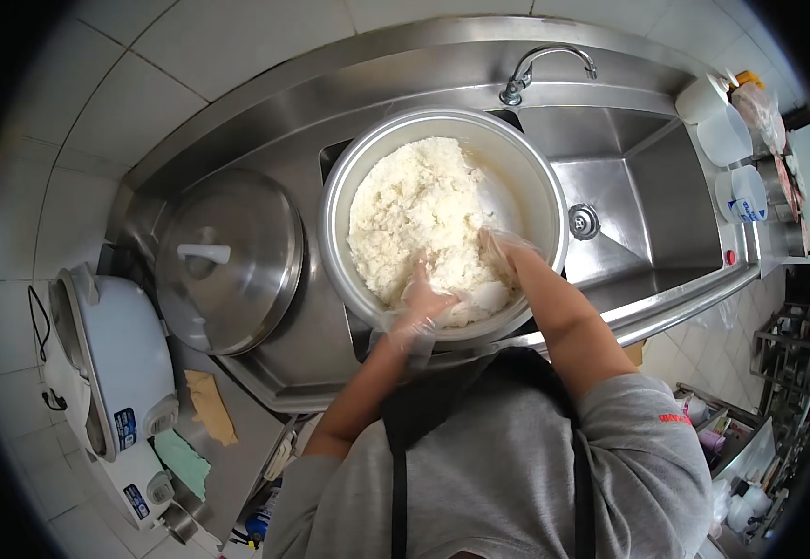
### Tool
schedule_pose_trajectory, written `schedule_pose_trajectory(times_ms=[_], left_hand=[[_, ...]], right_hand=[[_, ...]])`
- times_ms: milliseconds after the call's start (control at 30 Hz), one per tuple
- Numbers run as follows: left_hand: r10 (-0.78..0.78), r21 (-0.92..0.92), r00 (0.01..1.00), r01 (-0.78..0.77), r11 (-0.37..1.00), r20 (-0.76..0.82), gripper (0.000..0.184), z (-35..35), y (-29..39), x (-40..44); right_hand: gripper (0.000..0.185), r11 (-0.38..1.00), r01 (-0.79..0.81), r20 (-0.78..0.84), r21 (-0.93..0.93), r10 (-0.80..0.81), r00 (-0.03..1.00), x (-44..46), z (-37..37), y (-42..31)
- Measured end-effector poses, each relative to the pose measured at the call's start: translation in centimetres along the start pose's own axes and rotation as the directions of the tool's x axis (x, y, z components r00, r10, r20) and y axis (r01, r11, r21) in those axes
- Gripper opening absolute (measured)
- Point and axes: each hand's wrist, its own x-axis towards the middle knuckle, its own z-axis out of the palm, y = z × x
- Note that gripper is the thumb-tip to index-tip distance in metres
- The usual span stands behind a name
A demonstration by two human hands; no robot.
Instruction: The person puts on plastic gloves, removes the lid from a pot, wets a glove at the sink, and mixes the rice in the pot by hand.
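Observation:
A large round metal pot (556, 200) rests over the left part of the steel sink unit, holding a heap of white, crumbly, rice-like food (419, 210). My left hand (428, 300), in a clear plastic glove, is inside the pot at its near side, with its fingers pushed against the food. My right hand (507, 250), also in a clear glove, reaches into the pot from the right, its fingers partly sunk in the food. Both hands touch the food; the fingertips are hidden, so I cannot make out how far they are closed.
A round steel lid (228, 261) lies left of the pot. Beyond it stand white rice cookers (130, 345) beside brown and green cloths. A curved faucet (549, 61) rises behind the sink basin (638, 196). White containers (721, 135) line the right edge.

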Motion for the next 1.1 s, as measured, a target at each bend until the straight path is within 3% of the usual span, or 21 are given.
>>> schedule_pose_trajectory(times_ms=[100, 133, 233, 300, 367, 433, 533, 600, 667, 733, 800, 833, 867, 967, 1067, 1100], left_hand=[[-0.06, -0.076, 0.998, 0.061, 0.995, 0.018, 0.116, 1.0, -2.6, 1.3], [-0.171, -0.317, 0.979, 0.198, 0.927, 0.111, 0.111, 1.2, -2.6, 1.5], [-0.277, -0.678, 0.881, 0.473, 0.563, 0.384, 0.094, 1.4, -1.1, 2.3], [-0.233, -0.754, 0.828, 0.561, 0.342, 0.51, 0.084, 1.4, 0.3, 2.8], [-0.198, -0.766, 0.798, 0.602, 0.223, 0.57, 0.076, 1.6, 1.5, 3.5], [-0.2, -0.764, 0.793, 0.609, 0.214, 0.576, 0.072, 2.0, 2.1, 4.3], [-0.257, -0.752, 0.818, 0.575, 0.323, 0.515, 0.066, 2.9, 0.5, 6.1], [-0.267, -0.742, 0.829, 0.559, 0.369, 0.492, 0.061, 2.8, 0.3, 6.7], [-0.239, -0.744, 0.84, 0.543, 0.389, 0.488, 0.056, 1.1, 2.7, 6.5], [-0.357, -0.711, 0.833, 0.55, 0.438, 0.424, 0.053, -0.1, 4.5, 6.4], [-0.462, -0.648, 0.815, 0.567, 0.508, 0.351, 0.053, -1.0, 4.7, 6.6], [-0.494, -0.626, 0.83, 0.534, 0.568, 0.26, 0.054, -1.3, 5.2, 6.6], [-0.48, -0.632, 0.836, 0.526, 0.569, 0.264, 0.054, -1.5, 5.2, 6.8], [-0.411, -0.678, 0.876, 0.463, 0.571, 0.252, 0.049, -2.7, 4.8, 8.2], [-0.288, -0.757, 0.942, 0.314, 0.573, 0.174, 0.039, -3.6, 7.3, 7.1], [-0.308, -0.777, 0.934, 0.33, 0.537, 0.183, 0.039, -3.6, 7.2, 7.1]], right_hand=[[0.04, 0.997, -0.045, 0.052, 0.064, 0.042, 0.998, -2.2, -0.1, -1.7], [0.044, 0.999, -0.044, 0.036, 0.029, 0.043, 0.998, -3.1, 0.0, -2.2], [0.054, 0.997, -0.045, -0.028, -0.069, 0.043, 0.999, -6.3, -0.3, -3.8], [0.054, 0.997, 0.076, -0.038, 0.014, -0.076, 0.996, -9.9, -0.7, -5.6], [0.055, 0.966, 0.197, -0.058, 0.17, -0.189, 0.98, -11.2, 0.0, -6.0], [0.054, 0.866, 0.307, -0.105, 0.394, -0.289, 0.951, -11.0, 0.9, -5.6], [0.058, 0.743, 0.47, -0.049, 0.476, -0.512, 0.858, -10.7, 0.3, -5.0], [0.063, 0.707, 0.671, -0.023, 0.225, -0.684, 0.729, -9.2, -0.6, -4.1], [0.065, 0.783, 0.607, -0.016, 0.133, -0.611, 0.791, -9.8, -1.4, -5.3], [0.065, 0.941, 0.257, -0.047, 0.22, -0.253, 0.966, -13.0, -2.3, -9.3], [0.07, 0.923, 0.369, -0.159, 0.109, -0.351, 0.923, -8.0, -1.8, -8.1], [0.071, 0.913, 0.398, -0.216, 0.087, -0.373, 0.902, -10.5, -2.3, -10.3], [0.072, 0.904, 0.424, -0.27, 0.061, -0.394, 0.879, -12.0, -2.6, -11.5], [0.077, 0.763, 0.576, -0.271, 0.295, -0.511, 0.816, -10.1, -2.5, -11.6], [0.079, 0.647, 0.584, -0.251, 0.489, -0.537, 0.805, -9.2, -2.0, -11.6], [0.081, 0.614, 0.595, -0.228, 0.519, -0.571, 0.789, -9.3, -2.0, -11.5]])
